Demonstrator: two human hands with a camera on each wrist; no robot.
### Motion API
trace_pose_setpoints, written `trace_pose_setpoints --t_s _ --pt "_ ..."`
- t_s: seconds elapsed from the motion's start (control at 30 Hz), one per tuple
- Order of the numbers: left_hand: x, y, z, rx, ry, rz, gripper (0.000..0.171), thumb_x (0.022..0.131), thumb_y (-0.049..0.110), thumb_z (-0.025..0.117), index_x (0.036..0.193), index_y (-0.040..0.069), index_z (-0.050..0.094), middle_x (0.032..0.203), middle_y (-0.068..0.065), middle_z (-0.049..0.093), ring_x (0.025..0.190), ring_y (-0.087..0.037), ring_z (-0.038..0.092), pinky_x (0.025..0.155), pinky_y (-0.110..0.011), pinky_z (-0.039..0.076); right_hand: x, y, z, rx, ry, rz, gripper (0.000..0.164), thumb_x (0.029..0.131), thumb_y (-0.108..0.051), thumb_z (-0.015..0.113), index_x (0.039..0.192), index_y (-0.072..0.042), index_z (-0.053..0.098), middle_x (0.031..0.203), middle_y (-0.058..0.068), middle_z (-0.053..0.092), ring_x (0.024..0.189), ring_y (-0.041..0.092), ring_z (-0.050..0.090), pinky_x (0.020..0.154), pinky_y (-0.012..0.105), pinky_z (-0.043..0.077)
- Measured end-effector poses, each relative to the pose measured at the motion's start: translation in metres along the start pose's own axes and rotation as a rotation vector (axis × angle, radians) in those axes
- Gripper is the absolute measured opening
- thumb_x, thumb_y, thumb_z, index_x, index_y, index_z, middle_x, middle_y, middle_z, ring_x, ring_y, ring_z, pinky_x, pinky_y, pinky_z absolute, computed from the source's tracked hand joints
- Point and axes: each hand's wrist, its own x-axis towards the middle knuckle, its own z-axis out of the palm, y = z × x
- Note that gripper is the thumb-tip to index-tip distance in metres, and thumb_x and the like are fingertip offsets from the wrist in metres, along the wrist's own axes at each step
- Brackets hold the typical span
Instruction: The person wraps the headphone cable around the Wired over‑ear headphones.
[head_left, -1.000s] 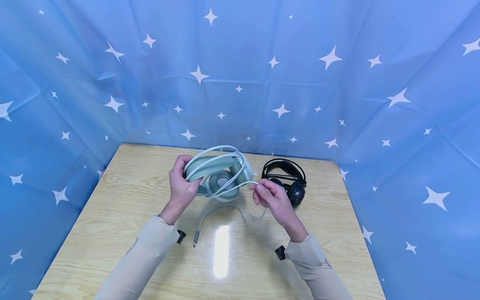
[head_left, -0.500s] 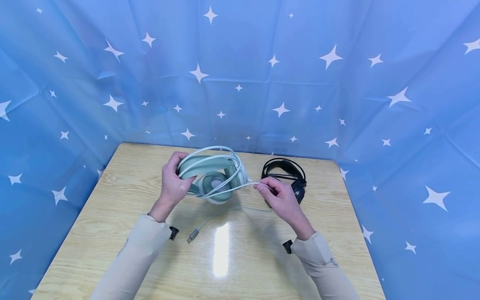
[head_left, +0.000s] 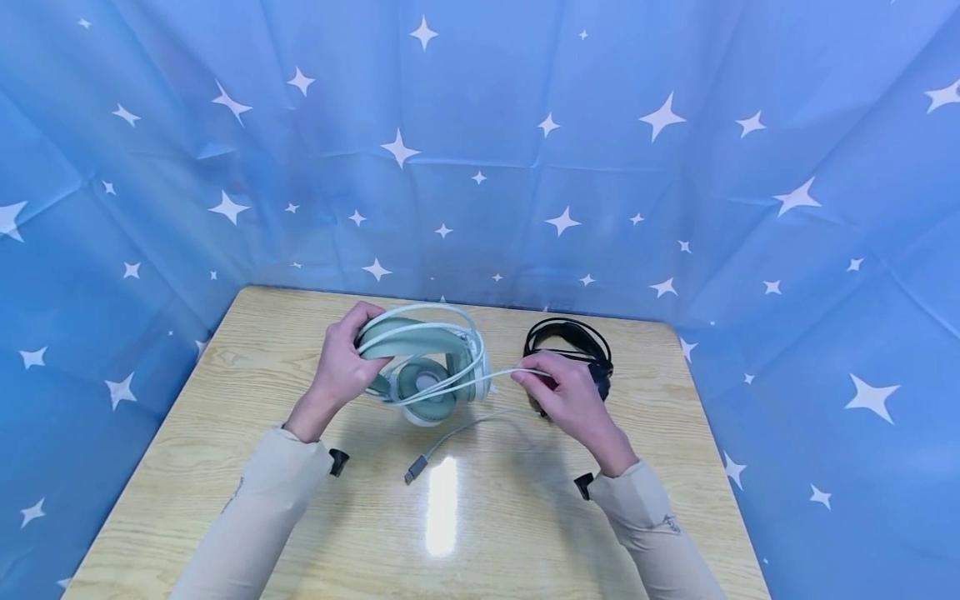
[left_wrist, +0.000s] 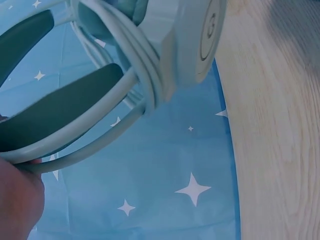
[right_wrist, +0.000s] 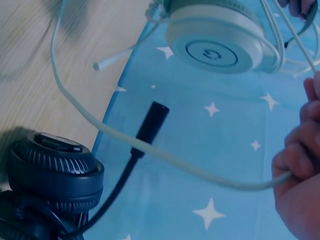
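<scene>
My left hand (head_left: pixel 339 362) grips the headband of a pale green headset (head_left: pixel 412 340), holding it tilted above the table. Cable loops (left_wrist: pixel 135 55) are wound around the headband and over one ear cup. Between thumb and fingers, my right hand (head_left: pixel 573 398) pinches the pale cable (head_left: pixel 491 377), and a length runs taut from the headset to it. The cable's loose end hangs below, ending in a grey USB plug (head_left: pixel 416 469). One white ear cup (right_wrist: pixel 215 52) and a short pale microphone boom (right_wrist: pixel 112 59) show in the right wrist view.
A black headset (head_left: pixel 570 335) rests on the wooden table (head_left: pixel 300 533) just behind my right hand, partly hidden by it. Its microphone (right_wrist: pixel 151 125) sticks up in the right wrist view. A blue starred curtain (head_left: pixel 480 125) surrounds the table's back and sides.
My left hand has shifted left and slightly down with the green headset. My right hand has moved right, and the cable between them is longer and straighter. The USB plug has swung about.
</scene>
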Motion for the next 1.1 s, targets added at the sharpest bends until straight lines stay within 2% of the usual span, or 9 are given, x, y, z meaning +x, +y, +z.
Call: trace_pose_setpoints --t_s 0.1,0.2,0.47,0.63,0.83,1.1 --pt "0.0 0.001 -0.002 0.015 -0.033 -0.025 0.032 0.076 -0.006 0.074 0.107 -0.001 0.066 0.091 -0.011 0.067 0.077 -0.016 0.056 0.074 -0.028 0.043 0.001 -0.001 -0.002 -0.026 -0.046 -0.009 0.008 0.099 -0.012 0.069 0.105 -0.011 0.075 0.079 -0.01 0.055 0.06 0.005 0.047 0.055 0.026 0.042" --pt "0.001 0.002 -0.003 0.015 -0.056 -0.04 0.032 0.077 -0.005 0.074 0.108 0.0 0.066 0.09 -0.009 0.066 0.076 -0.018 0.054 0.073 -0.03 0.042 0.002 -0.001 -0.004 -0.051 -0.054 -0.02 0.008 0.1 -0.012 0.069 0.106 -0.012 0.074 0.081 -0.01 0.056 0.063 0.005 0.049 0.057 0.026 0.044" --pt "0.002 0.006 -0.004 0.008 -0.109 -0.058 0.032 0.078 -0.004 0.073 0.108 0.003 0.066 0.088 -0.006 0.065 0.073 -0.019 0.054 0.071 -0.032 0.042 0.008 0.003 -0.003 -0.087 0.018 -0.065 0.009 0.096 -0.009 0.072 0.105 -0.01 0.075 0.085 -0.007 0.063 0.066 0.005 0.053 0.059 0.026 0.047" --pt "0.004 0.012 -0.005 -0.017 -0.144 -0.068 0.034 0.076 -0.006 0.073 0.108 0.003 0.065 0.09 -0.006 0.066 0.076 -0.02 0.056 0.073 -0.033 0.044 0.01 0.005 -0.001 -0.051 0.052 -0.057 0.009 0.096 -0.008 0.073 0.103 -0.012 0.075 0.084 -0.007 0.062 0.066 0.006 0.052 0.059 0.022 0.045" --pt "0.005 0.017 -0.006 -0.09 -0.169 -0.082 0.033 0.077 -0.008 0.072 0.109 0.002 0.064 0.091 -0.001 0.064 0.078 -0.019 0.055 0.076 -0.032 0.043 0.014 0.007 0.0 0.03 0.09 -0.028 0.009 0.094 -0.008 0.075 0.101 -0.014 0.075 0.087 -0.007 0.064 0.069 0.008 0.056 0.063 0.02 0.048" --pt "0.004 0.016 -0.011 -0.234 -0.175 -0.066 0.032 0.079 -0.011 0.069 0.109 -0.005 0.06 0.092 0.004 0.062 0.079 -0.016 0.054 0.077 -0.029 0.043 0.016 0.008 -0.001 0.048 0.061 0.004 0.015 0.099 -0.007 0.067 0.11 -0.015 0.075 0.087 -0.008 0.06 0.064 0.009 0.046 0.059 0.023 0.04"
